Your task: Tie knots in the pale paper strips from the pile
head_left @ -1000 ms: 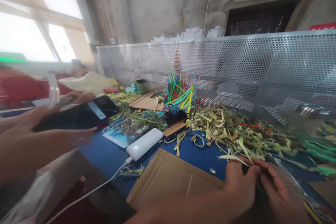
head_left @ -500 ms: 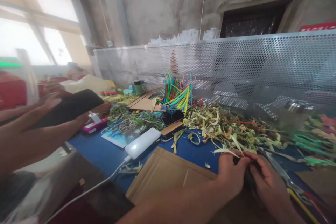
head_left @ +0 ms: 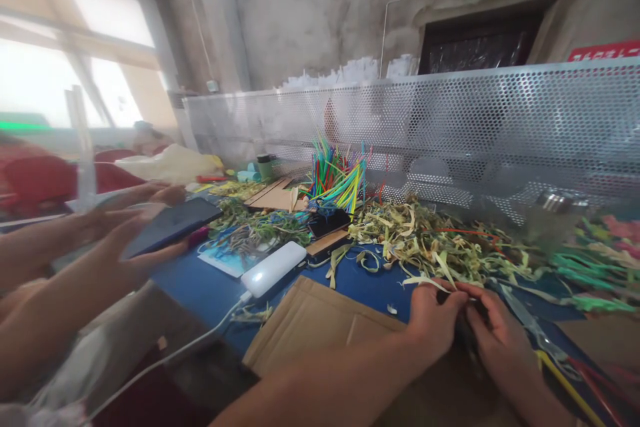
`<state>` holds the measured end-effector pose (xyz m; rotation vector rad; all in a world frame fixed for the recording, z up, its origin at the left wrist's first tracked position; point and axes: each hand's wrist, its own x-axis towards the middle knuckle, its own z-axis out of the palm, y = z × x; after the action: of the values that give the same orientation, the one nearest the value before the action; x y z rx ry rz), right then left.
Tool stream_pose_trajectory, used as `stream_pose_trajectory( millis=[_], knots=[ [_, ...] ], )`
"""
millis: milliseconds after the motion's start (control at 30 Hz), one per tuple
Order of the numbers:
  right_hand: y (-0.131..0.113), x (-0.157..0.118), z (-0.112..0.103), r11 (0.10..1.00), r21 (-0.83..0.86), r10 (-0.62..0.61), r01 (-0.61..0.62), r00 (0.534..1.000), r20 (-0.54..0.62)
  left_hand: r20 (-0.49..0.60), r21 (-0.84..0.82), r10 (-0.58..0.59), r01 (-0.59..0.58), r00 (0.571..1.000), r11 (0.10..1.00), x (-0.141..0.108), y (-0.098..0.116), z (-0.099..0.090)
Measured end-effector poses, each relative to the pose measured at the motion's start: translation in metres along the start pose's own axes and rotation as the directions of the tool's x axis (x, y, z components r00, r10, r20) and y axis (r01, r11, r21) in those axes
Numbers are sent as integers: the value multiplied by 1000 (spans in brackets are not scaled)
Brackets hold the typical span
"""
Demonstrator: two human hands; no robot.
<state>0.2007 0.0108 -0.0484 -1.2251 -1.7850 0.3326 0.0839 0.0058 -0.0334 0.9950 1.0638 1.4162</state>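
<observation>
My left hand is closed, its thumb and finger pinching a pale dried husk strip whose loose ends stick out to the left and upward. Pressed against it, my right hand is also closed, pinching at the same spot. Something dark shows between the two hands; its kind I cannot make out. Just beyond my fingers lies a heap of dried husk strips. A sheet of brown cardboard lies under my left forearm.
At left, another person's hands hold a dark flat phone-like device. A white power bank with a cable lies on the blue table. Colourful pipe cleaners stand behind. A perforated metal screen borders the far side.
The other person's hands and dark device have shifted, and the device now lies flatter and covers most of the magenta item. My hands stay pinched together, almost unmoved.
</observation>
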Motion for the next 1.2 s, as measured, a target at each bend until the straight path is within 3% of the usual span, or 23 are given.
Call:
stream_pose_trajectory(
  millis=[267, 533, 833, 1000, 1200],
  knots=[
    [-4, 1, -1, 999, -13, -32, 32, 999, -4, -7, -56, -22, 22, 1000, 998, 4, -4, 2],
    [-7, 2, -4, 991, -77, -112, 110, 993, -27, -19, -44, -43, 42, 999, 998, 8, 9, -4],
    [-1, 18, -20, 938, -215, -258, 271, 962, 87, 70, 13, 15, -16, 997, 1000, 10, 12, -11],
    [0, 26, -27, 937, -229, -238, 264, 962, 135, 170, -49, -15, 24, 985, 999, 15, 6, -12],
    [2, 26, -25, 936, -240, -235, 256, 965, 112, 151, -70, -68, 80, 986, 994, 13, 3, -10]
  ],
)
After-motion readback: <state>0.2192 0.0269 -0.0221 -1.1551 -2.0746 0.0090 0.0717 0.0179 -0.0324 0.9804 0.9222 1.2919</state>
